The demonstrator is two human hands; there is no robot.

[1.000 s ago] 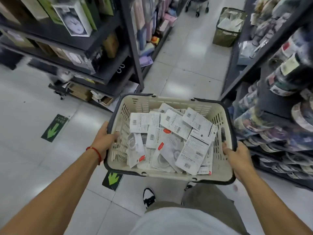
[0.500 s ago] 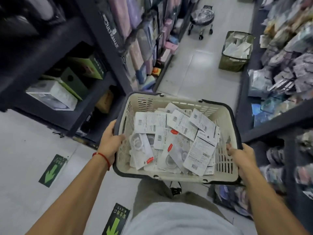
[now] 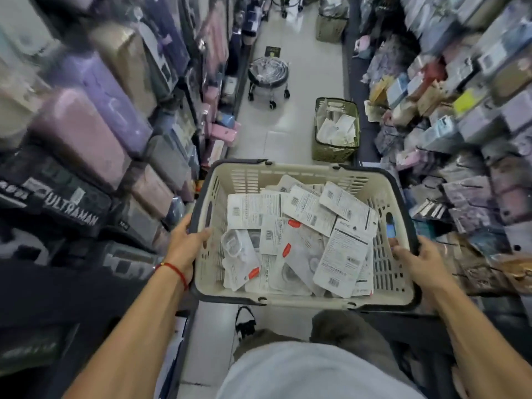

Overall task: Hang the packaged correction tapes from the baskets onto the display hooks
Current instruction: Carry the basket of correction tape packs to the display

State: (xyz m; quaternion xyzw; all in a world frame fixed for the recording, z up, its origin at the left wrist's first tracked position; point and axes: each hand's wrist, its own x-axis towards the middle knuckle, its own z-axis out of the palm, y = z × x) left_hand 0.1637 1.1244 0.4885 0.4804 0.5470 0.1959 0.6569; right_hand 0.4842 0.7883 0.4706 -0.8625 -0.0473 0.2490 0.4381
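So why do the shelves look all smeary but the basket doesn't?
In the head view, the shelves on both sides are streaked with motion blur; the cream basket, gripped by the left hand and right hand, stays fairly sharp. The wide lens bends the aisle's edges, and the floor shines with glare.

Narrow aisle floor [image 3: 285, 131] open down the middle only. Hemmed left by packed shelves [image 3: 95, 133], right by crowded hanging packets [image 3: 449, 116]. Ahead, blocked partly by a wheeled stool [image 3: 268, 77] at centre-left and a green basket [image 3: 335, 129] against the right side; clear gap between them. Directly in front, filled by the cream basket [image 3: 305, 175] spanning nearly shelf to shelf.
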